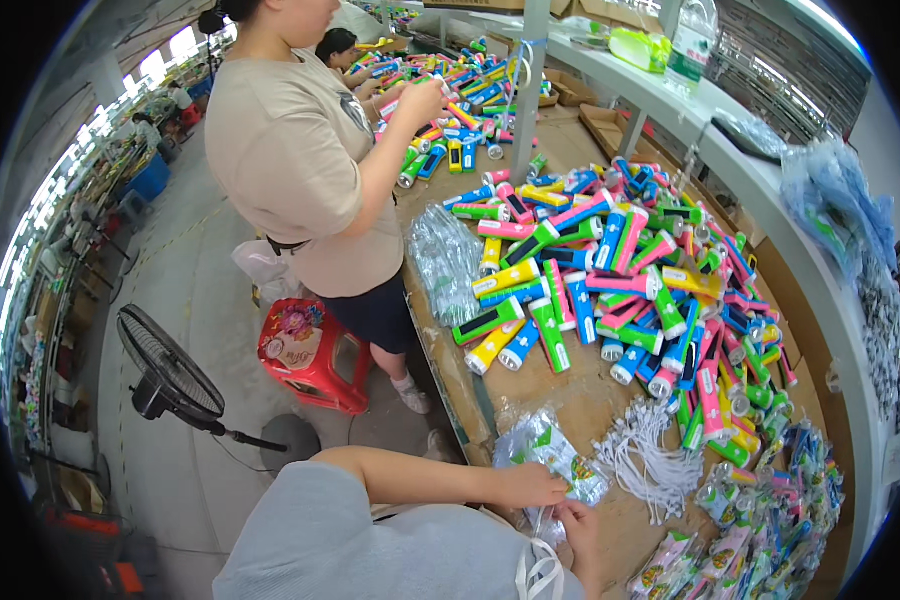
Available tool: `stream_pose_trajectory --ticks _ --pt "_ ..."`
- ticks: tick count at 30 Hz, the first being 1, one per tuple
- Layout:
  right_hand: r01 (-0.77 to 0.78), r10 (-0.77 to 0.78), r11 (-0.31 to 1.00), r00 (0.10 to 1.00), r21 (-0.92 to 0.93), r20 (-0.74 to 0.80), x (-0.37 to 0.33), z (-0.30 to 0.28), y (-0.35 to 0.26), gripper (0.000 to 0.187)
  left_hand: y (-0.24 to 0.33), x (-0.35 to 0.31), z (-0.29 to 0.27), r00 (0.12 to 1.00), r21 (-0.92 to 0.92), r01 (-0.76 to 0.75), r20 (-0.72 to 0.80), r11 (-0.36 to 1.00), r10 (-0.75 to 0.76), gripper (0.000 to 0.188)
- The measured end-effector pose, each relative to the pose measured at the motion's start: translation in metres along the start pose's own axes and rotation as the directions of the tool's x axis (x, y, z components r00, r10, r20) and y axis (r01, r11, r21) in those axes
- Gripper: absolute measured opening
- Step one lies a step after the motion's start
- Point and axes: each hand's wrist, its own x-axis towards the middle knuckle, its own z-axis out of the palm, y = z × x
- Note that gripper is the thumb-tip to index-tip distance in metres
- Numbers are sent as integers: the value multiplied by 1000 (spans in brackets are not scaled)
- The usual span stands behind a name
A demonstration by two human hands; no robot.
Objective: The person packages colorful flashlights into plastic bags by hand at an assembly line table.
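At the table's near edge my left hand (532, 485) and my right hand (578, 524) come together, fingers pinched around a clear plastic bag (544, 524). What is inside the bag is hard to make out. Just beyond my left hand lies a stack of shiny printed plastic bags (548, 446). To the right of it sits a bundle of white cords (652, 458). A large heap of flashlights (610, 262) in pink, blue, green and yellow covers the middle of the table. Bagged flashlights (745, 525) are piled close to my right hand.
A co-worker (290, 150) in a beige shirt stands at the far left table side, handling a flashlight. Clear bags (443, 262) lie nearby. A white shelf (770, 180) runs along the right. A red stool (315, 355) and a black fan (170, 365) stand left.
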Motion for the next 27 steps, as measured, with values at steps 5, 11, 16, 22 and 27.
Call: stream_pose_trajectory --ticks 5,11,16,22,27 --pt "33 -12 982 993 -185 117 -5 4 -17 18 16 -8 -16 998 -75 62 -2 995 -62 9" --pt "140 -116 811 990 -568 78 -36 28 -43 12 31 -3 -27 999 -35 -27 39 999 28 11" --pt "-50 55 980 998 192 -17 -51 31 -24 13 29 13 -35 962 -45 -273 20 961 274 16" --pt "-209 57 961 792 -182 -608 -34 -11 -14 18 18 -2 -33 954 141 -115 293 983 69 11" --pt "-44 -204 908 824 -417 -529 22 -44 -13 18 13 -15 -30 924 12 327 204 945 -322 8"
